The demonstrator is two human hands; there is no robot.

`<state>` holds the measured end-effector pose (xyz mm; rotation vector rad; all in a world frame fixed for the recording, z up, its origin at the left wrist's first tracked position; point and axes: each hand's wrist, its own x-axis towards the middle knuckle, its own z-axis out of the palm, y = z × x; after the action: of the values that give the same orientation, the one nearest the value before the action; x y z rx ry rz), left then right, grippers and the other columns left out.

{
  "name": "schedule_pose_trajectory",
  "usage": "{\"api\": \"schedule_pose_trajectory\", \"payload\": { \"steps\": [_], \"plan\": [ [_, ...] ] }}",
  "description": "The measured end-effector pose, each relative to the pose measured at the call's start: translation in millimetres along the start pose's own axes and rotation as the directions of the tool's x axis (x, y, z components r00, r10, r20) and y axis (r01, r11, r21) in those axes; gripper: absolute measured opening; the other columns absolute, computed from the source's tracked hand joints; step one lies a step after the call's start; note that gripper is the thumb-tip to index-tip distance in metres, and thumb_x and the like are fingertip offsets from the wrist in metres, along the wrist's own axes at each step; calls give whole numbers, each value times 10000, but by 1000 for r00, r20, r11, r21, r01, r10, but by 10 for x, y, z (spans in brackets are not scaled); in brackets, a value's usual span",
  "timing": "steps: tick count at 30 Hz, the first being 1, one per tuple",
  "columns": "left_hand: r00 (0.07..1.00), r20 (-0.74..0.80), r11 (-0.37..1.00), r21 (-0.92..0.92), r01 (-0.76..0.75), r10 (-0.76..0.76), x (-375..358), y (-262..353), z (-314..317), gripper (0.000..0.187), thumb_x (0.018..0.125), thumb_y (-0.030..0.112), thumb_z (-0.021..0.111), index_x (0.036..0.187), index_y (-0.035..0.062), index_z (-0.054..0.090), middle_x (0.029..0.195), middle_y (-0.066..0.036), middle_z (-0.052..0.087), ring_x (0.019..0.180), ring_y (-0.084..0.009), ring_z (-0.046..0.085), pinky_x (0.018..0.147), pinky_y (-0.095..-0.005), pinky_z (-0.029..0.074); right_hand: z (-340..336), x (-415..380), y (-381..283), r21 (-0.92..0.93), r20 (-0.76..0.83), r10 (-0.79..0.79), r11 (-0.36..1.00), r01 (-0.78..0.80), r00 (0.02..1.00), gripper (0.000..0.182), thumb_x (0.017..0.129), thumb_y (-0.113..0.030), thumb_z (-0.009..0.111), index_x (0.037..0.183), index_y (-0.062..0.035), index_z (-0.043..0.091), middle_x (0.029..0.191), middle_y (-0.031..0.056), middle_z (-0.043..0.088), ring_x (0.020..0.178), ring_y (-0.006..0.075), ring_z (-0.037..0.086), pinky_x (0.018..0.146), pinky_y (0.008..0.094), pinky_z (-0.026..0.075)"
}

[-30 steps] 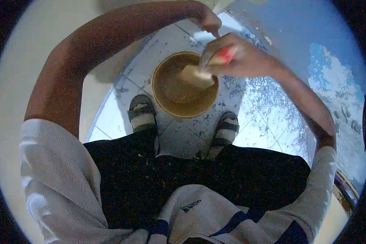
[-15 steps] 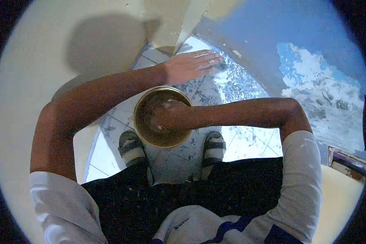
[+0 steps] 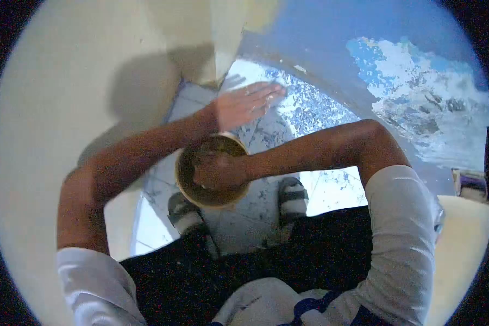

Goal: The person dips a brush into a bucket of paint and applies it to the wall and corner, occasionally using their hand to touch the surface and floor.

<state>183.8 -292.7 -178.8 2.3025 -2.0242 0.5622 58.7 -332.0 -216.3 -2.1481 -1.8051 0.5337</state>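
A round bucket point(image 3: 214, 204) with a pale golden rim and a dark brownish inside stands on the tiles between my feet. My right hand point(image 3: 221, 170) is down inside it, fingers curled in and closed; what they hold, if anything, is hidden. Above the bucket's far rim, my left hand point(image 3: 247, 104) is stretched out flat with its fingers extended and nothing held. Whitish specks show on the left fingers. The bottom of the bucket is too dark to make out.
Paint flakes point(image 3: 309, 103) litter the tiled floor point(image 3: 331, 190). At right, a blue wall point(image 3: 320, 41) has a large peeled white patch point(image 3: 424, 103). A cream wall point(image 3: 87, 70) rises at left. My sandalled feet point(image 3: 292, 196) flank the bucket. A small box-like object point(image 3: 471, 185) sits far right.
My left hand has shifted slightly left and down in view. My right hand stays in the bucket, its fist turned and moved a little lower. The whole view has shifted slightly.
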Motion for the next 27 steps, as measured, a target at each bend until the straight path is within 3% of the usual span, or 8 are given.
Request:
{"api": "schedule_pose_trajectory", "payload": {
  "steps": [5, 8, 10, 13, 15, 17, 23, 27],
  "plan": [
    [993, 33, 949, -291, 121, -116, -188, -93, 76, 277, 843, 196, 518, 1038, 9, 579, 1329, -199, 442, 1274, -297, 386, 1068, -434, 305, -272, -178, 88, 135, -266, -36, 988, 74, 963, 147, 819, -174, 530, 820, -63, 628, 749, 121, 626, 695, 306, 627, 628, 412, 522],
    [923, 366, 931, -280, 233, -121, -420, -169, 118, 342, 822, 250, 590, 1065, 10, 589, 1153, -191, 570, 1120, -310, 526, 950, -430, 425, -321, -399, 323, 416, -444, -25, 880, 231, 895, 149, 812, -171, 552, 822, -41, 624, 715, 112, 627, 659, 245, 606, 602, 364, 489],
    [784, 612, 830, -379, 410, -108, -471, -219, -30, 374, 828, 308, 578, 1056, 13, 588, 1044, -184, 613, 999, -318, 587, 862, -446, 470, -864, -728, 288, 544, -495, 87, 807, 230, 864, 130, 792, -141, 590, 842, -28, 633, 738, 111, 644, 655, 191, 594, 589, 335, 477],
    [390, 517, 467, 22, 884, -762, -788, 237, 411, 327, 862, 301, 530, 1023, 23, 591, 910, -175, 632, 846, -339, 619, 749, -468, 496, -1406, -1146, 435, 672, -579, 344, 715, 194, 739, 131, 778, -74, 641, 894, -16, 657, 809, 101, 672, 724, 144, 621, 627, 299, 515],
    [339, 585, 478, 97, 873, -737, -914, 235, 570, 325, 860, 305, 529, 1009, 24, 596, 889, -180, 638, 827, -348, 625, 741, -469, 499, -1285, -1338, 833, 788, -582, 590, 579, 210, 560, 144, 802, -88, 632, 924, -12, 640, 819, 83, 666, 712, 132, 622, 617, 266, 511],
    [467, 884, 807, -287, 515, 17, -896, -172, 566, 381, 827, 350, 568, 1010, 18, 602, 927, -197, 651, 881, -350, 637, 794, -459, 501, -1203, -1389, 1029, 857, -496, 763, 354, 374, 414, 146, 826, -104, 611, 935, -7, 618, 840, 92, 660, 697, 132, 626, 601, 247, 509],
    [393, 919, 776, -216, 592, -44, -631, -203, 540, 376, 840, 330, 547, 996, -9, 593, 952, -244, 636, 929, -364, 619, 815, -480, 490, -1114, -1372, 1148, 830, -314, 918, 142, 540, 242, 161, 866, -55, 569, 968, 65, 601, 961, 174, 651, 811, 238, 678, 704, 276, 575],
    [514, 856, 810, -259, 526, -60, -732, -240, 830, 415, 831, 376, 575, 988, -8, 593, 966, -226, 639, 953, -358, 614, 819, -484, 488, -1082, -1275, 1053, 863, -267, 922, 100, 495, 280, 172, 883, -86, 557, 1005, 27, 605, 996, 149, 633, 890, 233, 652, 779, 302, 537]
  ]
}}
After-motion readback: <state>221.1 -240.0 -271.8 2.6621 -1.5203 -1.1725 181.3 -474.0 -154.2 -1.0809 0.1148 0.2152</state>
